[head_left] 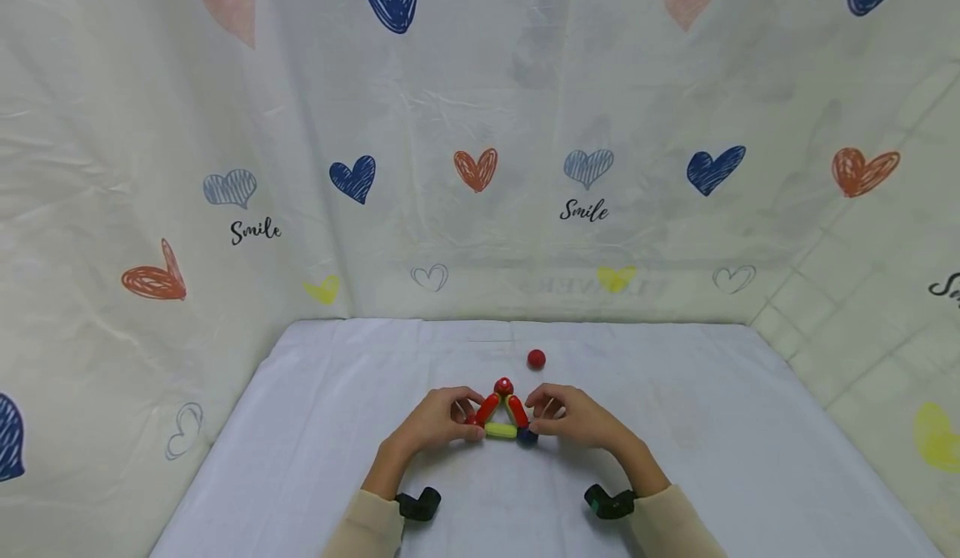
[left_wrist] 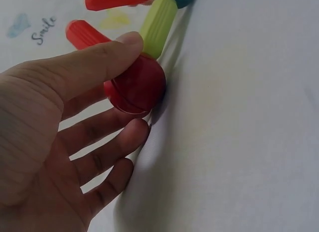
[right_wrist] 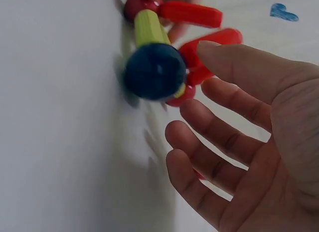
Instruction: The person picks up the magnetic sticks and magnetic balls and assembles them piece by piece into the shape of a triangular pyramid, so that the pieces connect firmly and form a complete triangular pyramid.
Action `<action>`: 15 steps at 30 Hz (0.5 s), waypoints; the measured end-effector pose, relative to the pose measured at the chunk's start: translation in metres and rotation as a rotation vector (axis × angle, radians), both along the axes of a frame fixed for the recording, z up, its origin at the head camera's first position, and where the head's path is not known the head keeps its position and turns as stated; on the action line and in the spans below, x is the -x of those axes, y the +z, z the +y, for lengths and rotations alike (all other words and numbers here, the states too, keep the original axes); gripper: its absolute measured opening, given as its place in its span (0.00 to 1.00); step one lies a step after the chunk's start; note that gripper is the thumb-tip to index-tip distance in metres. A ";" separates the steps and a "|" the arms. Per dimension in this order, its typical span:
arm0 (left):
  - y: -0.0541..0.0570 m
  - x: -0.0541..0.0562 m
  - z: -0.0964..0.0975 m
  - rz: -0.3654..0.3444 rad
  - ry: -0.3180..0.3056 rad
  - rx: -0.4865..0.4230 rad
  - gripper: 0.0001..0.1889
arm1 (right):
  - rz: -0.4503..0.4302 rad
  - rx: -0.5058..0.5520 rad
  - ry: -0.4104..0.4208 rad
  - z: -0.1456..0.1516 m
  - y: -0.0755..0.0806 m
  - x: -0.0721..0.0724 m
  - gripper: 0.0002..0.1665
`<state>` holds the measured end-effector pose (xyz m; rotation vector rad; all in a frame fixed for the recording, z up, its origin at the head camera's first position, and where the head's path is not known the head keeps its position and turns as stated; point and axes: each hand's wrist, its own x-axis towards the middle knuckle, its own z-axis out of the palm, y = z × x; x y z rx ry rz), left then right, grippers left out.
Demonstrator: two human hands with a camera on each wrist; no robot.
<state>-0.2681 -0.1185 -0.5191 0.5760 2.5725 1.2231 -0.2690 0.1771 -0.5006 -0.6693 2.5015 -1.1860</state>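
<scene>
A triangular frame of toy rods and balls lies on the table between both hands. Its near side is a yellow-green rod (head_left: 501, 430), joining a red ball (left_wrist: 142, 87) at the left corner to a dark blue ball (right_wrist: 154, 72) at the right. Another red ball (head_left: 504, 386) marks the far corner. One red rod (head_left: 487, 409) rises from the left ball, a second red rod (head_left: 517, 410) from the blue one. My left hand (head_left: 442, 416) pinches the left red ball between thumb and fingers. Beside the blue ball, my right hand (head_left: 573, 416) has its fingers spread, thumb tip at a red rod.
A loose red ball (head_left: 536, 359) lies behind the frame, toward the table's far edge. White cloth covers the table (head_left: 675, 408). A pale curtain (head_left: 480, 82) printed with hearts hangs behind it and along the sides. Both wrists wear black cameras.
</scene>
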 end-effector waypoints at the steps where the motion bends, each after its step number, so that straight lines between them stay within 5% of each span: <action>1: 0.000 0.000 -0.001 -0.002 0.003 0.001 0.22 | 0.000 0.009 -0.008 0.003 0.000 0.001 0.16; 15: -0.005 0.003 -0.001 -0.010 0.041 -0.012 0.23 | 0.006 0.075 -0.316 0.019 0.000 0.018 0.15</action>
